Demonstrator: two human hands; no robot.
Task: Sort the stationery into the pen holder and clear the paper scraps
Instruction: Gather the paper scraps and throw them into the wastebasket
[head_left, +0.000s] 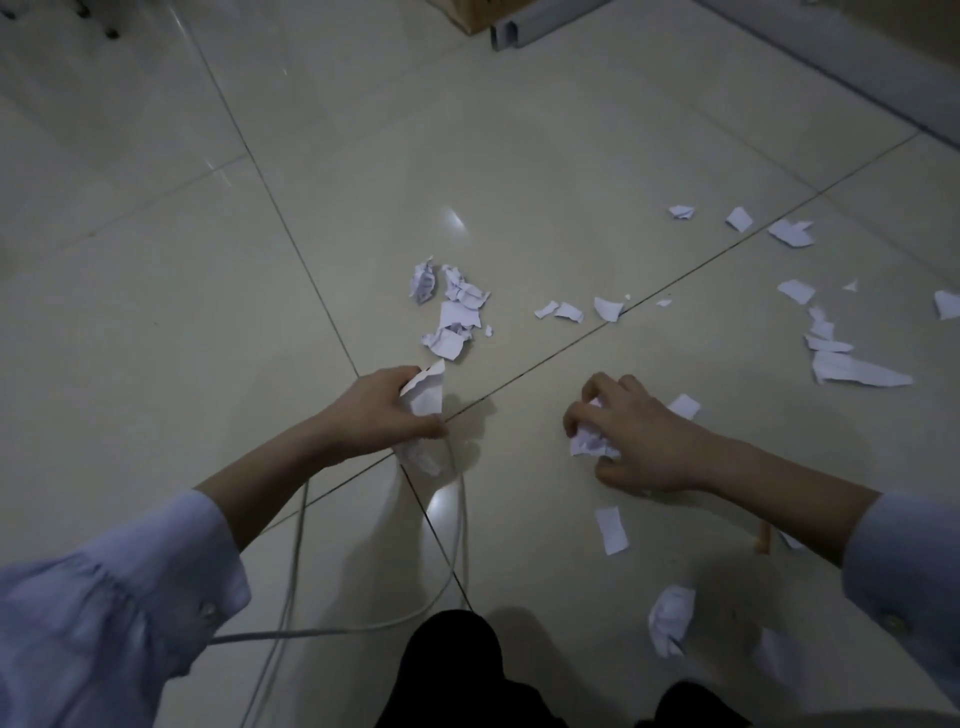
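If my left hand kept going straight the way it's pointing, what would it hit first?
Probably the pile of torn scraps just beyond the left hand; only bare floor lies between, though depth is unclear.

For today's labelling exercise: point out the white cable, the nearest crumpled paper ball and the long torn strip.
white cable (322, 632): head view, its lower stretch.
crumpled paper ball (670, 618): head view, its middle.
long torn strip (857, 370): head view, its middle.

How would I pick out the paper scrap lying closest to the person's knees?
Start at the right sleeve over the tiled floor. Left of its cuff, near the dark knees, lies a crumpled paper wad. Unlike the flat strip above it, it is balled up.
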